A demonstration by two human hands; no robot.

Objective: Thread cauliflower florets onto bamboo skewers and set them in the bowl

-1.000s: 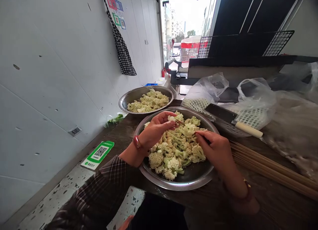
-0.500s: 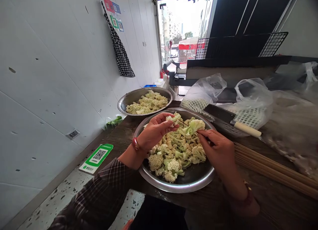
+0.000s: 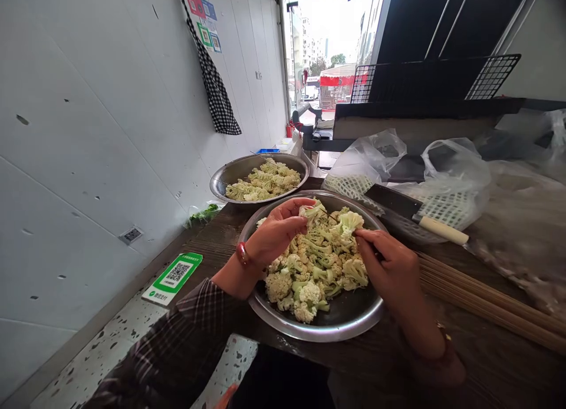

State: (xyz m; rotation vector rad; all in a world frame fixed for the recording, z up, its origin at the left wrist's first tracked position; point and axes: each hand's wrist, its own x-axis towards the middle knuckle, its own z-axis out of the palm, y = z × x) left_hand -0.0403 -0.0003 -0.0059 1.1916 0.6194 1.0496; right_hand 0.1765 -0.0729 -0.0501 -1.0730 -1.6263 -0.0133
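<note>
My left hand (image 3: 279, 229) pinches a pale cauliflower floret (image 3: 312, 211) over a wide metal bowl (image 3: 316, 333). To its right, my right hand (image 3: 389, 264) has thumb and fingers closed at the edge of a second floret (image 3: 351, 221). A thin dark skewer (image 3: 329, 214) shows between the two florets; its ends are hidden. Beneath both hands the bowl holds a heap of cut cauliflower (image 3: 309, 297).
Behind stands another metal bowl (image 3: 216, 188) of cauliflower with skewers. On the right lie a cleaver (image 3: 442, 228), a bundle of wooden sticks (image 3: 481, 297) and plastic bags (image 3: 460, 179). A green QR card (image 3: 177, 274) lies at left.
The floret at my right hand has turned and looks more upright. My left hand's fingers have shifted slightly around its floret. The whole view has moved a little.
</note>
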